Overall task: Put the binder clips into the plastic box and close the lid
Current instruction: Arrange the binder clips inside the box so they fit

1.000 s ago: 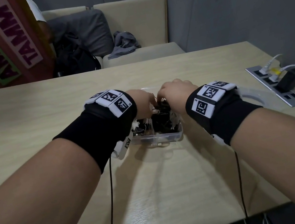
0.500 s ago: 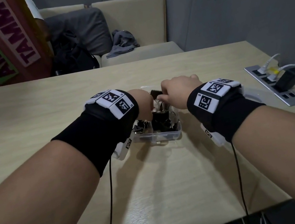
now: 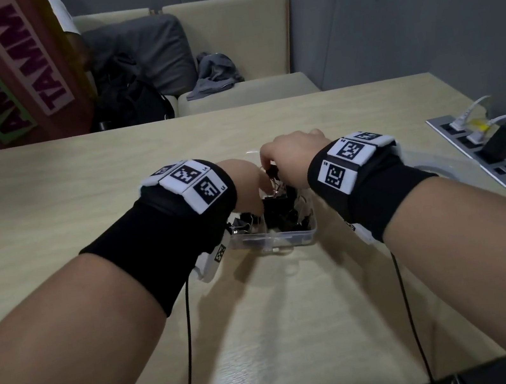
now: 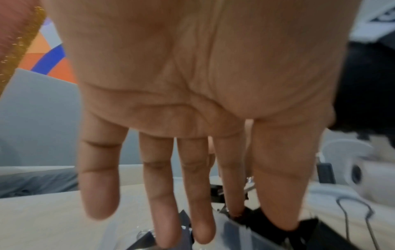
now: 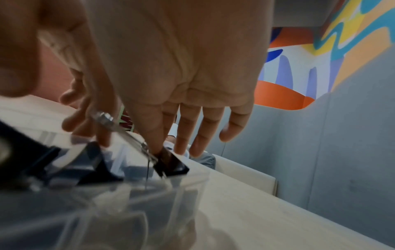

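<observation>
A clear plastic box (image 3: 286, 240) stands on the table between my wrists, with several black binder clips (image 3: 279, 217) piled inside. My left hand (image 3: 244, 190) reaches in from the left; its straight fingers (image 4: 233, 189) and thumb touch a black clip (image 4: 254, 219) at the box wall (image 4: 239, 231). My right hand (image 3: 292, 155) hovers over the back of the box and pinches one binder clip (image 3: 271, 172). In the right wrist view its index fingertip (image 5: 158, 148) sits on that black clip (image 5: 173, 165) beside the silver handle (image 5: 119, 130), above the box rim (image 5: 171, 203).
The open clear lid (image 3: 252, 153) shows behind the box, mostly hidden by my hands. A power panel (image 3: 479, 154) with plugs and a black charger (image 3: 504, 139) is set into the table at the right. Black cables (image 3: 184, 330) hang from both wrists. A bench stands beyond the far edge.
My right hand came up out of the box toward the back with one clip, then sank slightly over the box's rear. The left hand has barely shifted.
</observation>
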